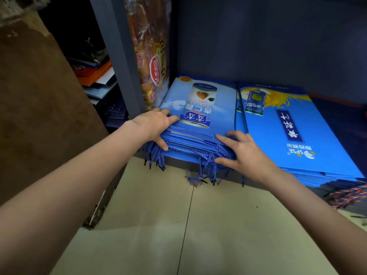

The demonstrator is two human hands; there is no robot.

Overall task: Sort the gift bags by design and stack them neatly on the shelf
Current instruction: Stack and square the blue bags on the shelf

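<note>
A stack of flat blue gift bags (214, 108) printed with a drink can lies on the low shelf, its blue rope handles (208, 167) hanging over the front edge. My left hand (156, 126) grips the stack's near left corner, fingers on top and thumb at the front edge. My right hand (240, 151) grips the near right corner, fingers over the top bag and thumb against the bag edges. To the right lies a second stack of blue bags (297, 135) with a yellow splash design, touching the first stack.
A grey shelf upright (119, 56) stands left of the stack, with an orange plastic-wrapped pack (153, 56) leaning beside it. Papers and dark bags (105, 90) pile up further left. A brown cardboard panel (39, 96) fills the left. Beige floor tiles (178, 225) lie below. Multicoloured cords (349, 195) hang at right.
</note>
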